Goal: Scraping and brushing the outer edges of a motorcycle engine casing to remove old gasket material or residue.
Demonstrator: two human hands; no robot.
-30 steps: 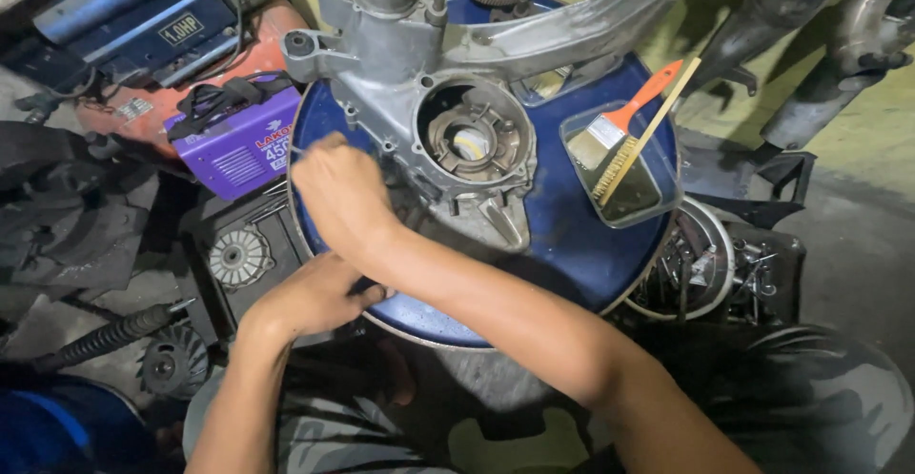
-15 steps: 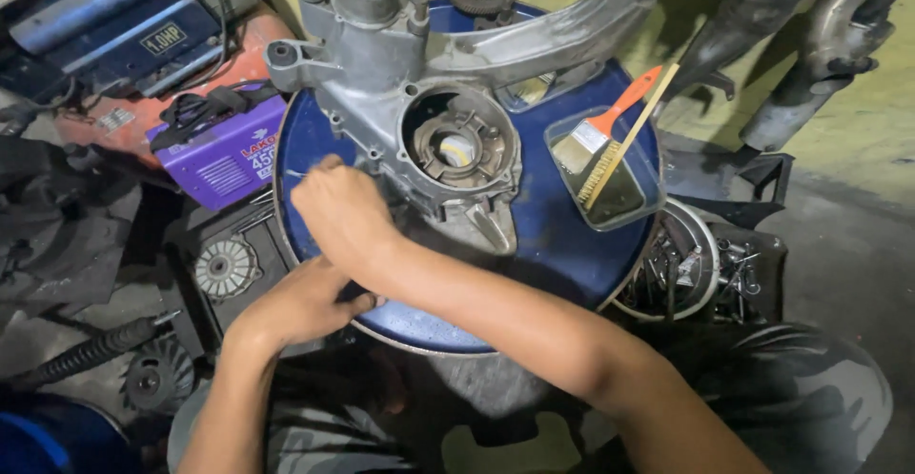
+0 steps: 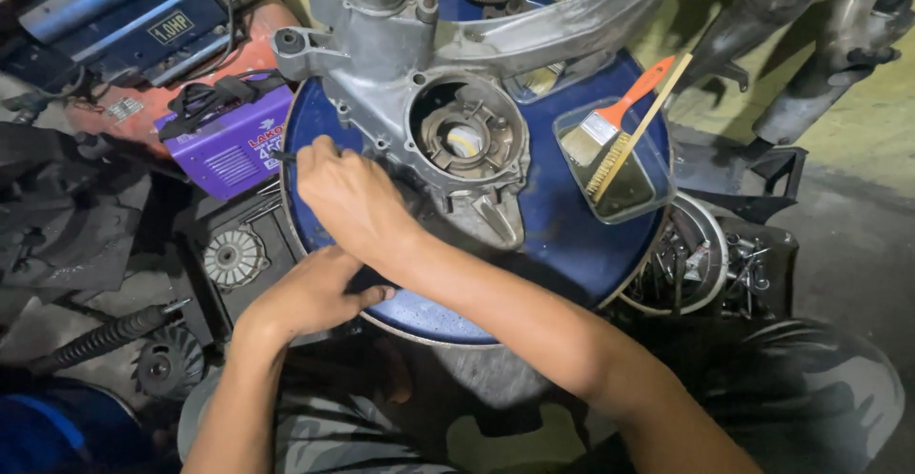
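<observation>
Engine casing [image 3: 419,102] on blue drum lid [image 3: 572,236], right hand [image 3: 348,193] gripping thin tool, left hand [image 3: 310,293] curled at lid's rim.

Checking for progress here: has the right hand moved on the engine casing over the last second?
No, barely: the right hand stays at the left edge of the engine casing, beside its round opening; only the camera view shifted.

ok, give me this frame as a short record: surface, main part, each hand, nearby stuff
surface: round blue drum top
main part: grey metal engine case lying on the drum, round opening facing up
right hand: on the case's left edge, gripping a thin dark tool; its tip is hidden
left hand: on the drum's near rim, fingers curled; anything held is hidden
tray: on the drum at right, holds an orange-handled paintbrush and a thin wooden stick
beside drum: purple box at left
</observation>
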